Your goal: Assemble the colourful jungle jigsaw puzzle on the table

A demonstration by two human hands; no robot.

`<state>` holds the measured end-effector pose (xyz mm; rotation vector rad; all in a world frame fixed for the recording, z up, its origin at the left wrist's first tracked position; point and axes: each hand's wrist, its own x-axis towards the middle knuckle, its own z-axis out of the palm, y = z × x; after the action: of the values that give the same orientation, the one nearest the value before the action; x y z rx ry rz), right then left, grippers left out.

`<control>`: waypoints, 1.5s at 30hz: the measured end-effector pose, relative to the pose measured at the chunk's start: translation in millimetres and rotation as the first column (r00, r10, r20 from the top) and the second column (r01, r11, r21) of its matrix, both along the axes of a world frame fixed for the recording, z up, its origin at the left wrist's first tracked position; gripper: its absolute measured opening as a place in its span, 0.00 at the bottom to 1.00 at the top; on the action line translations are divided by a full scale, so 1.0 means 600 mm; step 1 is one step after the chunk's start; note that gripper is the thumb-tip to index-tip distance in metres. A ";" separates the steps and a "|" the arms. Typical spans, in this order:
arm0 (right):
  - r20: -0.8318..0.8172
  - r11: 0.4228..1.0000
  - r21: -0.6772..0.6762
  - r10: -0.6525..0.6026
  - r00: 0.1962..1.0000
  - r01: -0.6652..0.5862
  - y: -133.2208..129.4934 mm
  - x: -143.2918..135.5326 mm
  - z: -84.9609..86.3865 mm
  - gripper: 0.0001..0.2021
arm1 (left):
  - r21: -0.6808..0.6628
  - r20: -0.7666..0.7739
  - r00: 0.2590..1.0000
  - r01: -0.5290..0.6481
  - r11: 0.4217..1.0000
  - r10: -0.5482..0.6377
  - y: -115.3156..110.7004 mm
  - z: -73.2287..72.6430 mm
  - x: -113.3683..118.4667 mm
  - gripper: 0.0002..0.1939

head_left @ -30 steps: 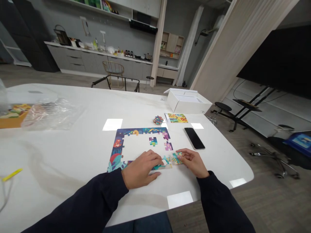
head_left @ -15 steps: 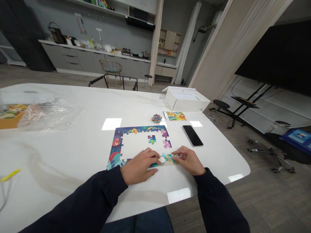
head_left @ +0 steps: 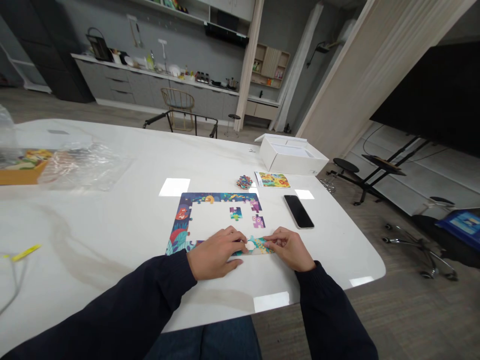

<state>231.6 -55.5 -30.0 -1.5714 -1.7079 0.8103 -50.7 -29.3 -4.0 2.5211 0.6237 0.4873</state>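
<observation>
On the white table lies a partly joined jigsaw puzzle border [head_left: 182, 213] with dark blue and sea-coloured pictures. My left hand [head_left: 217, 254] rests over its near edge, fingers bent and thumb apart, covering part of the bottom row. At the right end of that row, my right hand [head_left: 290, 250] pinches a teal and yellow puzzle piece [head_left: 259, 244] between thumb and fingers. Inside the border lies a loose piece with a green figure [head_left: 236, 213]. A purple piece [head_left: 258, 221] is at the right side, below the top right corner, with a gap under it.
Behind the puzzle are a pile of puzzle pieces [head_left: 244, 182], a picture card [head_left: 273, 180] and an opened white box [head_left: 292, 154]. A phone [head_left: 298, 211] lies to the right. At left are crumpled clear plastic [head_left: 82, 167], an orange box [head_left: 24, 175] and a yellow strip [head_left: 26, 253].
The view has shifted slightly, so the whole scene sits a little differently. Both hands stay at the bottom row, with hardly any movement over the puzzle.
</observation>
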 end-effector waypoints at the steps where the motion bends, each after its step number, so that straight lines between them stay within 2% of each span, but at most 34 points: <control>1: 0.008 1.000 0.004 0.004 1.000 -0.005 -0.001 0.000 0.001 0.17 | 0.003 0.003 1.000 -0.002 1.000 0.002 0.000 0.000 0.000 0.11; 4: 0.019 0.999 -0.019 0.032 0.999 -0.032 0.000 0.003 0.013 0.21 | 0.007 0.028 1.000 0.000 1.000 -0.001 -0.001 0.000 0.001 0.10; 7: -0.020 0.997 -0.068 0.042 0.999 -0.043 0.029 0.009 0.035 0.26 | -0.015 0.100 0.995 0.000 1.000 0.002 0.009 -0.001 0.001 0.09; 9: -0.045 1.000 -0.021 -0.013 0.999 0.012 0.063 0.012 0.046 0.28 | -0.022 0.161 0.983 -0.086 0.996 0.089 0.029 -0.004 0.001 0.08; 12: -0.066 0.978 0.148 -0.140 0.988 0.148 0.117 0.008 0.046 0.26 | -0.007 0.186 0.934 -0.310 0.951 0.305 0.072 -0.012 0.003 0.10; 14: -0.050 0.964 0.214 -0.151 0.987 0.158 0.139 0.004 0.038 0.24 | -0.007 0.144 0.907 -0.400 0.917 0.396 0.101 -0.019 0.007 0.14; 16: -0.031 0.964 0.236 -0.116 0.993 0.120 0.146 0.003 0.028 0.22 | -0.010 0.093 0.896 -0.435 0.900 0.434 0.123 -0.023 0.015 0.16; 19: -0.023 0.969 0.234 -0.070 0.997 0.074 0.139 0.011 0.019 0.20 | -0.028 0.038 0.894 -0.446 0.894 0.447 0.140 -0.025 0.025 0.14; 25: 0.073 0.988 0.109 0.104 0.992 -0.112 0.130 0.041 0.015 0.19 | -0.155 0.001 0.907 -0.415 0.896 0.420 0.147 -0.017 0.019 0.13; 29: 0.079 0.982 0.057 0.173 0.982 -0.178 0.131 0.049 0.012 0.22 | -0.089 0.064 0.923 -0.373 0.924 0.379 0.134 -0.007 0.023 0.12; 32: 0.093 0.980 0.041 0.192 0.977 -0.197 0.132 0.050 0.007 0.26 | -0.038 0.116 0.938 -0.324 0.945 0.326 0.120 0.002 0.038 0.13; 35: 0.130 0.979 0.030 0.198 0.972 -0.204 0.132 0.050 0.005 0.29 | -0.043 0.142 0.939 -0.310 0.950 0.313 0.110 0.005 0.049 0.13; 40: 0.185 0.978 0.017 0.202 0.962 -0.209 0.132 0.047 0.005 0.24 | -0.083 0.139 0.924 -0.348 0.934 0.356 0.111 -0.009 0.046 0.12; 45: 0.175 0.979 0.058 0.184 0.967 -0.197 0.130 0.044 0.008 0.22 | -0.104 0.147 0.930 -0.325 0.940 0.338 0.114 -0.022 0.042 0.14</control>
<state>258.2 22.8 -24.9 -1.4771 -2.0129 0.7127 -25.7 39.3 -17.3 2.2796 0.9916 0.7659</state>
